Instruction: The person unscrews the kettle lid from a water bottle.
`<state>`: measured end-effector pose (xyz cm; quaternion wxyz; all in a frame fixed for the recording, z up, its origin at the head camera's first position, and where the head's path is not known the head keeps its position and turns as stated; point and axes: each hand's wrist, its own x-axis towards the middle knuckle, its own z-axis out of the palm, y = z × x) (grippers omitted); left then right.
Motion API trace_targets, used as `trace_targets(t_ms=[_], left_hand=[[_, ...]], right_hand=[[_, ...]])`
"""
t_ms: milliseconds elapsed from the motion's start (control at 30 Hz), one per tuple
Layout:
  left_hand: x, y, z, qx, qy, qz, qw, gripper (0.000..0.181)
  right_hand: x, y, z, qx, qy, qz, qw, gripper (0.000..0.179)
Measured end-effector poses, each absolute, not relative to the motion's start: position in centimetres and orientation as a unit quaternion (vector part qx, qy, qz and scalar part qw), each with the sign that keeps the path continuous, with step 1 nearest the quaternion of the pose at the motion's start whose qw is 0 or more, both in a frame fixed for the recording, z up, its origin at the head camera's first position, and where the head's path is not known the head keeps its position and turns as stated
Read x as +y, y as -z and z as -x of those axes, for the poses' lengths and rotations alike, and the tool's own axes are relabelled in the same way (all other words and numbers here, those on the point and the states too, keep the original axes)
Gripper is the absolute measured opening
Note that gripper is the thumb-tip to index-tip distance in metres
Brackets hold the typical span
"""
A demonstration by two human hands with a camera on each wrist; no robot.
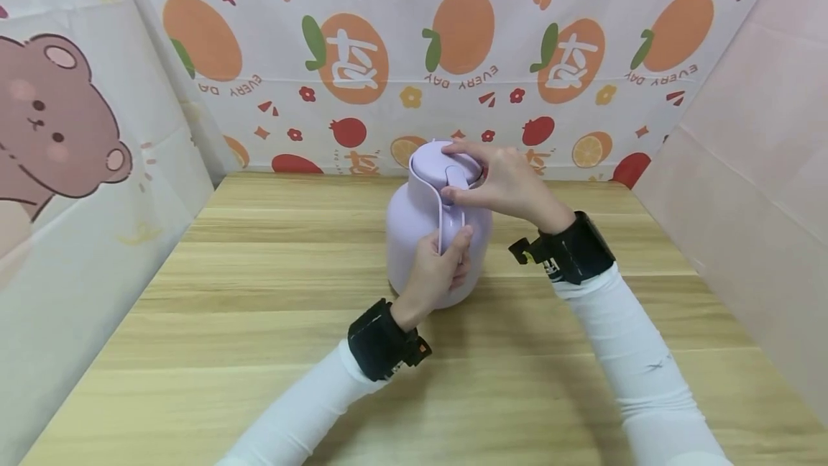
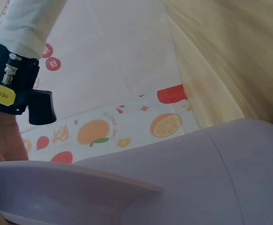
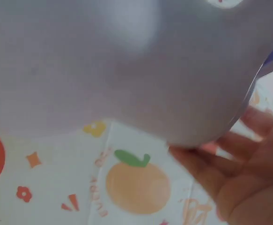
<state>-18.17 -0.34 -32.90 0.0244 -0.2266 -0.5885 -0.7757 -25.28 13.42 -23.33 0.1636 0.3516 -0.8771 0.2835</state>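
Observation:
A lavender thermal jug stands upright on the wooden table, its handle turned toward me. My left hand grips that handle, thumb up along it. Over the top, my right hand holds the round lid, with fingers on the far edge and the thumb at the near side by the lid's tab. The left wrist view has the handle large along the bottom. In the right wrist view the jug fills the upper part, and the right hand's fingertips touch its rim.
The wooden table reaches back to a fruit-printed cloth just behind the jug. Pale cloth walls stand on both sides, the left one with a printed bear. Black bands circle both wrists.

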Motion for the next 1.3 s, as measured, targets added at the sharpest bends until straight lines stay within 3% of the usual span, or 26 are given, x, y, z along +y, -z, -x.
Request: trace_targets(t_ms=[267,467,667,900,1300], left_hand=[[-0.4,33.1,18.1,-0.588,0.778,0.22,0.024,0.038],[0.2,33.1,18.2,-0.578,0.786,0.216,0.027,0.039],[0.2,33.0,18.4,-0.57,0.793,0.215,0.03,0.038],[-0.2,33.0,18.2,-0.572,0.792,0.211,0.031,0.038],[-0.2,32.5,17.7,-0.582,0.783,0.217,0.037,0.038]], right_hand=[[15.5,23.5,27.3,-0.846,-0.344,-0.404,0.063,0.054],[15.5,22.6,26.6,-0.872,-0.305,-0.38,0.046,0.049],[12.1,21.0,24.8,-0.925,-0.212,-0.309,0.061,0.048],[9.4,21.8,24.6,-0.943,-0.12,-0.289,0.111,0.053],[10.1,22.2,25.5,-0.921,-0.172,-0.327,0.127,0.049]])
